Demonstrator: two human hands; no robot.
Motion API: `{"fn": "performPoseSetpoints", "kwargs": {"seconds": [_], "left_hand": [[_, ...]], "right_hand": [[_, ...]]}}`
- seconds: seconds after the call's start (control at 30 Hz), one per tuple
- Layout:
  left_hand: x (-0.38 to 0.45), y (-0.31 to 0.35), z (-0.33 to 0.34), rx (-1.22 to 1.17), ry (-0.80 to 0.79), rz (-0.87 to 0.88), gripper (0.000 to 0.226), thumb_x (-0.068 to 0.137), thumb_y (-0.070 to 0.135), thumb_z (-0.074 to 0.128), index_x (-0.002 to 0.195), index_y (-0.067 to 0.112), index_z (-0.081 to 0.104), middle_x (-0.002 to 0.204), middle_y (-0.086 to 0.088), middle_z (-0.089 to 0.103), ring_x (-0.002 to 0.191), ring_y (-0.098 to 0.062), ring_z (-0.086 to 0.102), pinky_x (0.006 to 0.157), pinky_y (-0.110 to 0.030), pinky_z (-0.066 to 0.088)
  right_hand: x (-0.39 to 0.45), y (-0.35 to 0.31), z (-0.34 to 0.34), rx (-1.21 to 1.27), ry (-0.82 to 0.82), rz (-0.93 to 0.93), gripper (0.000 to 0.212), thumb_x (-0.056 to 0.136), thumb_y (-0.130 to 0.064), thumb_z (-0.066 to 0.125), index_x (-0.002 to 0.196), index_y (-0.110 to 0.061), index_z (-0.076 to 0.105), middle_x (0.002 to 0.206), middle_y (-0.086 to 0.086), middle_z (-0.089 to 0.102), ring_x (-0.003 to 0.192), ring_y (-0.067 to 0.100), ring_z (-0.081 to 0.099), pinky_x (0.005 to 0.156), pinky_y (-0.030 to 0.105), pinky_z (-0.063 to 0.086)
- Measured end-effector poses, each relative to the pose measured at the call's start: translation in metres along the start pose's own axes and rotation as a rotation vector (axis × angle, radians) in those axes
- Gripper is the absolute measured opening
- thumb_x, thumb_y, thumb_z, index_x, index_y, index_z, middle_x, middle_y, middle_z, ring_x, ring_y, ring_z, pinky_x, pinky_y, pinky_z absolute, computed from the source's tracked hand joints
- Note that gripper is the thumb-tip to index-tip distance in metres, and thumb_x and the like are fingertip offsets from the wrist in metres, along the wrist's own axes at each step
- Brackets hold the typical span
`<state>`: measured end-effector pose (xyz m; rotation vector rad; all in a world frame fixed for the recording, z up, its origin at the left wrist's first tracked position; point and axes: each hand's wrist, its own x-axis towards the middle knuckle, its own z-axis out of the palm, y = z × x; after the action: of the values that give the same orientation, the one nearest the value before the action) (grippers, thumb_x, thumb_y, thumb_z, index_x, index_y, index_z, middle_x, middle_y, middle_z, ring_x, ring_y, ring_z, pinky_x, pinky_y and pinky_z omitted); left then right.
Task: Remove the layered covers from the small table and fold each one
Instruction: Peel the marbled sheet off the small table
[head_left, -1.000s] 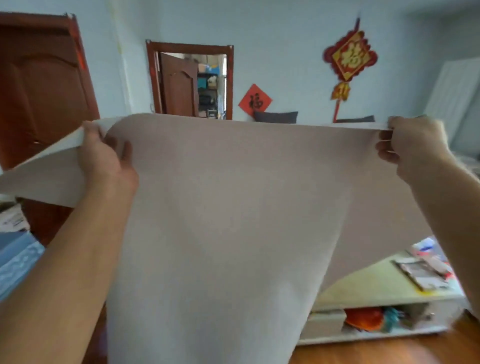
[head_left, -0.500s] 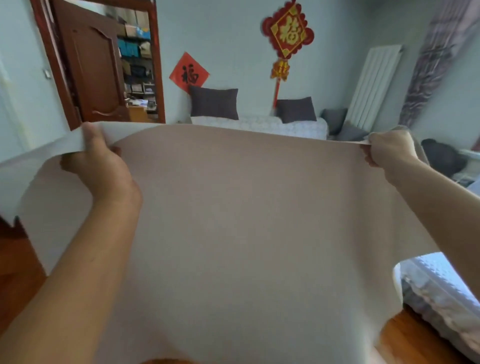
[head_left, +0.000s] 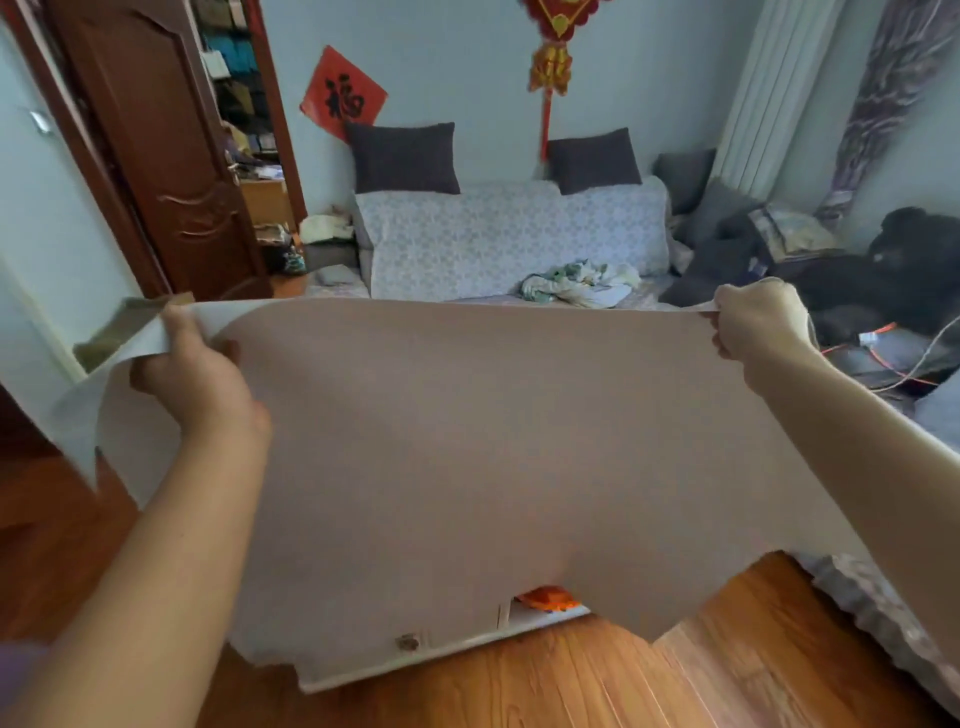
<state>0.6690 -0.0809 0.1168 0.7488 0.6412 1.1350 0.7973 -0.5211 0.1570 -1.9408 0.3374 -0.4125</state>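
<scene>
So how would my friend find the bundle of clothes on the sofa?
Look at the long blue patterned sofa against the back wall. The bundle lies on its seat, right of the middle, just above the held-up cover. It is crumpled, white and green, unlike the dark square pillows.

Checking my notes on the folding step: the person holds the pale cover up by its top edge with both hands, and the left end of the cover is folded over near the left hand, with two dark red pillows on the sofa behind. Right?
Not quite. In the head view the two pillows are dark grey, not red. The rest holds: left hand and right hand grip the cover by its top edge, folded over at the left end, sofa behind.
</scene>
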Motion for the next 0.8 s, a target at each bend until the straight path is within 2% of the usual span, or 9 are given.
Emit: {"fn": "performPoseSetpoints", "kwargs": {"seconds": [0.1, 0.17, 0.23, 0.3, 0.37, 0.47, 0.57, 0.67, 0.8], "left_hand": [[-0.016, -0.004, 0.010, 0.019, -0.016, 0.011, 0.042, 0.100, 0.038, 0.060, 0.130, 0.010, 0.052, 0.118, -0.007, 0.067, 0.086, -0.010, 0.070, 0.064, -0.020, 0.057], [-0.024, -0.005, 0.020, 0.038, 0.024, -0.008, 0.039, 0.101, 0.037, 0.059, 0.129, 0.011, 0.054, 0.113, -0.005, 0.068, 0.085, -0.009, 0.070, 0.064, -0.021, 0.057], [-0.026, -0.010, 0.031, 0.056, 0.046, -0.034, 0.037, 0.101, 0.037, 0.058, 0.128, 0.013, 0.055, 0.112, -0.004, 0.068, 0.088, -0.010, 0.070, 0.064, -0.021, 0.058], [-0.029, -0.020, 0.041, 0.049, 0.064, -0.059, 0.035, 0.101, 0.037, 0.057, 0.129, 0.014, 0.056, 0.111, -0.002, 0.068, 0.093, -0.012, 0.069, 0.063, -0.020, 0.058], [-0.025, -0.033, 0.051, 0.047, 0.069, -0.064, 0.033, 0.103, 0.036, 0.055, 0.128, 0.016, 0.055, 0.108, 0.000, 0.067, 0.095, -0.012, 0.068, 0.068, -0.022, 0.060], [-0.009, -0.046, 0.071, 0.071, 0.077, -0.059, 0.031, 0.103, 0.039, 0.054, 0.126, 0.019, 0.056, 0.106, 0.003, 0.065, 0.094, -0.009, 0.066, 0.068, -0.021, 0.059], [0.029, -0.061, 0.106, 0.092, 0.078, -0.042, 0.025, 0.103, 0.038, 0.055, 0.120, 0.020, 0.056, 0.103, 0.004, 0.063, 0.090, -0.008, 0.065, 0.070, -0.023, 0.060], [0.089, -0.089, 0.154, 0.179, 0.092, -0.059, 0.027, 0.102, 0.037, 0.056, 0.124, 0.020, 0.057, 0.103, 0.006, 0.063, 0.080, -0.005, 0.062, 0.063, -0.024, 0.058], [0.194, -0.157, 0.221, 0.272, 0.167, -0.186, 0.039, 0.097, 0.035, 0.059, 0.133, 0.021, 0.052, 0.111, 0.004, 0.059, 0.086, -0.010, 0.061, 0.078, -0.032, 0.059]], "right_hand": [[0.036, 0.001, 0.001, -0.081, 0.025, -0.020, 0.033, 0.081, -0.031, 0.041, 0.094, -0.009, 0.061, 0.083, 0.015, 0.070, 0.061, 0.030, 0.066, 0.072, 0.038, 0.056], [0.055, -0.004, 0.009, -0.078, -0.058, -0.041, 0.024, 0.084, -0.028, 0.042, 0.090, -0.011, 0.057, 0.077, 0.010, 0.071, 0.056, 0.020, 0.066, 0.071, 0.037, 0.058], [0.078, -0.005, 0.022, -0.061, -0.069, -0.079, 0.020, 0.083, -0.029, 0.046, 0.091, -0.014, 0.057, 0.093, 0.015, 0.070, 0.080, 0.029, 0.068, 0.083, 0.047, 0.059], [0.096, -0.003, 0.035, -0.120, -0.066, -0.130, 0.020, 0.084, -0.028, 0.048, 0.093, -0.013, 0.058, 0.097, 0.017, 0.066, 0.086, 0.030, 0.065, 0.089, 0.050, 0.058], [0.116, -0.002, 0.050, -0.222, -0.078, -0.177, 0.015, 0.087, -0.019, 0.050, 0.094, -0.010, 0.059, 0.090, 0.015, 0.061, 0.084, 0.028, 0.062, 0.086, 0.050, 0.059], [0.151, -0.009, 0.078, -0.510, -0.086, -0.270, 0.015, 0.089, 0.003, 0.048, 0.098, 0.000, 0.060, 0.098, 0.019, 0.058, 0.089, 0.035, 0.060, 0.069, 0.039, 0.057], [0.190, -0.027, 0.115, -0.673, -0.100, -0.338, 0.012, 0.091, 0.000, 0.049, 0.098, 0.000, 0.059, 0.103, 0.019, 0.054, 0.098, 0.038, 0.057, 0.059, 0.031, 0.041], [0.231, -0.044, 0.172, -0.797, -0.100, -0.365, 0.024, 0.093, -0.007, 0.054, 0.115, -0.002, 0.063, 0.106, 0.018, 0.059, 0.093, 0.037, 0.058, 0.052, 0.031, 0.042], [0.298, -0.057, 0.279, -0.933, -0.232, -0.346, 0.021, 0.089, 0.001, 0.058, 0.107, 0.005, 0.069, 0.106, 0.024, 0.062, 0.105, 0.041, 0.062, 0.069, 0.038, 0.050]]}}
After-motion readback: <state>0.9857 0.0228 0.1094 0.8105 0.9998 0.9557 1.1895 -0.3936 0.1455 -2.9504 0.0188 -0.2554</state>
